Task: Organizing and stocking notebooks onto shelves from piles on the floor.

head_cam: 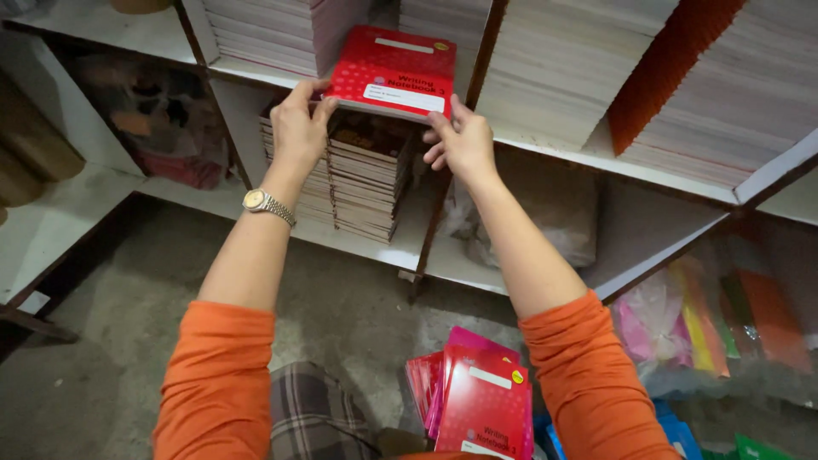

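Reaching up and forward, both arms in orange sleeves extend toward the shelf unit (596,162). Left hand (300,128) has a metal wristwatch (266,204) at the wrist, fingers curled shut on the left near corner of the red notebook (394,72). Right hand (463,143) pinches the right near corner, thumb on top, other fingers bent under the edge. Notebook held by both hands, tilted slightly, just above the stack of notebooks (366,183) in the lower shelf compartment; cannot tell if it touches the stack.

Notebook: red cover with a pale dot pattern, white label strip near the far edge, a larger white label near the near edge, small yellow round sticker at the far right corner. Looks like a thin bundle, several page edges visible under the cover.

Below the shelf unit, near the person's lap, a pile of matching red and pink notebooks (477,405) lies on the floor. Right of the pile, coloured folders in plastic bags (707,328).
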